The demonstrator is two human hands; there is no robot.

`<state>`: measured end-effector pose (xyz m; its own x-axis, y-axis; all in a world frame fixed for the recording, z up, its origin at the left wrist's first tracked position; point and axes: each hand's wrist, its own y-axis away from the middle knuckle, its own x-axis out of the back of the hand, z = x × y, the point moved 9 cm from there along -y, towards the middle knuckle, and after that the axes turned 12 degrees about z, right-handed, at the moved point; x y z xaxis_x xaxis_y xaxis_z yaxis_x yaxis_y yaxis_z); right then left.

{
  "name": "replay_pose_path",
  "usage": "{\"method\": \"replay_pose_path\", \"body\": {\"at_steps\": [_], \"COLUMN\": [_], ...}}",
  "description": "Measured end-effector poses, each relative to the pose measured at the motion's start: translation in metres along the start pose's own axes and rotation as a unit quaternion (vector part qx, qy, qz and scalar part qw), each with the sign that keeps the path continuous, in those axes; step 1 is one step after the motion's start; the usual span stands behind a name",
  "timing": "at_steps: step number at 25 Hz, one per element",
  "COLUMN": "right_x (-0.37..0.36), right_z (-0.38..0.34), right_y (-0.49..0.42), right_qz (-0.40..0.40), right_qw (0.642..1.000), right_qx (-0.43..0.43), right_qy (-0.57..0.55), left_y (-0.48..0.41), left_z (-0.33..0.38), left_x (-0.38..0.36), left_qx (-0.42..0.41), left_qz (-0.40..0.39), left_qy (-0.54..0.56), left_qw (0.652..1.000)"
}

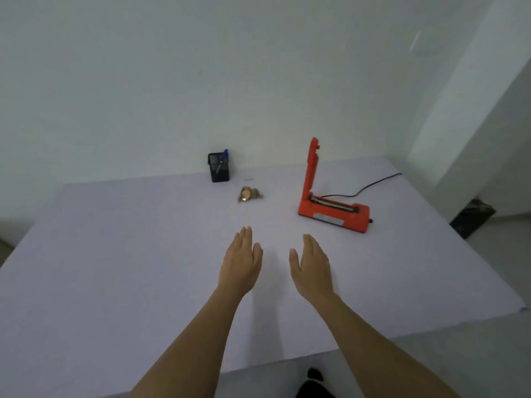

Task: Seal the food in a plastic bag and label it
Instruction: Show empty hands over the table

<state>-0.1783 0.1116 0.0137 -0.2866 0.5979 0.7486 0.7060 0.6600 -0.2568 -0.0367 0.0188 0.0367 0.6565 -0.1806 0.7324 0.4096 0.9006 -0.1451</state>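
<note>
Both forearms reach out over a pale table (115,254), bare, side by side near the middle. Left hand (241,262): fingers straight and close together, thumb out to the side, holding nothing. Right hand (311,268): the same, fingers extended, thumb apart, nothing in it. The two hands are near each other but not touching, with a bare strip of table between them; cannot tell whether they rest on the surface or hang just above it. The food (249,194), a small brownish heap with a shiny glint, lies farther out on the table, beyond the hands and well apart from them; too small to tell whether a bag is around it. Far left of it, against the wall, stands a black mesh pen holder (219,168) with a blue pen (222,160) leaning inside. To the right of the food sits an orange heat sealer (333,211), its arm (312,165) raised upright at the left end, and a black cord (370,185) trails from it toward the table's far right corner. A dark bin (472,218) stands on the floor past the right edge. A dark shoe (314,380) shows below the near edge
</note>
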Motion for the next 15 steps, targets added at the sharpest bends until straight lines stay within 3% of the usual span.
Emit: {"method": "replay_pose_path", "body": {"at_steps": [7,15], "right_x": [0.049,0.015], "right_z": [0.154,0.233], "right_y": [-0.172,-0.241], "right_qz": [0.008,-0.165], "right_qw": [0.997,0.966], "right_qx": [-0.027,0.012], "right_qy": [0.078,0.2], "left_y": [-0.113,-0.178], "left_z": [0.087,0.085], "left_x": [-0.124,-0.182], "left_qx": [0.018,0.12], "left_qz": [-0.046,-0.107], "left_qy": [-0.008,-0.026], "left_qw": [0.999,0.987]}}
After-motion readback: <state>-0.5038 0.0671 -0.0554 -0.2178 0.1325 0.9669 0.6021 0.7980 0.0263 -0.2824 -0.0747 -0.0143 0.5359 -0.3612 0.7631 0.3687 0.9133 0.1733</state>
